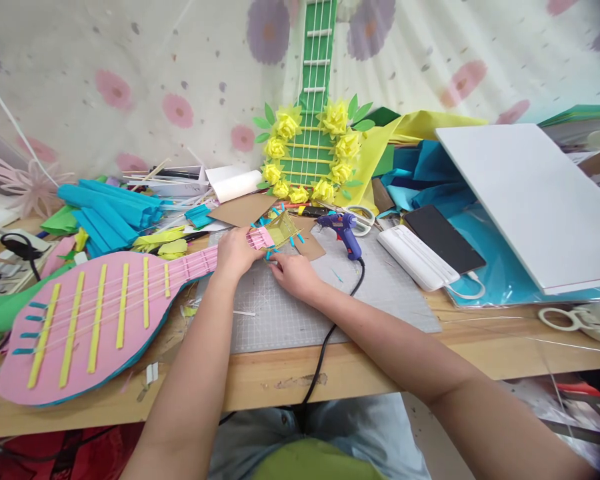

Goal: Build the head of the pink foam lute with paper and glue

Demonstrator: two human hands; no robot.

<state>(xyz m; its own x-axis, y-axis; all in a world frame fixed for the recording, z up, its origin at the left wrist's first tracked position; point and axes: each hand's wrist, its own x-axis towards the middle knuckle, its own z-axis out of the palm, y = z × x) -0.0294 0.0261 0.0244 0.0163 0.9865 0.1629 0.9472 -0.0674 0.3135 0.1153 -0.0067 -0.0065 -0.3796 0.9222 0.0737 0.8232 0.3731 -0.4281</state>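
A pink paper guitar (113, 293) with yellow strips, white strings and a blue edge lies slanting across the left of the table. My left hand (237, 255) is wrapped round its neck, just below the headstock (281, 232), which is olive yellow with small blue pegs round it. At the headstock's lower edge, beside a blue peg, my right hand (298, 275) has its fingers curled and pressed together. What is between those fingertips is hidden. Under both hands lies a grey cutting mat (380, 293). A purple glue gun (344, 230) rests on the mat, right of the headstock.
The glue gun's black cord (325, 347) runs over the table's front edge. A green paper guitar (307, 147) with yellow flowers stands at the back. Scissors (364, 220), a white power bank (417, 257), a phone (445, 237) and a white board (535, 200) lie to the right. Blue crepe paper (113, 210) lies left.
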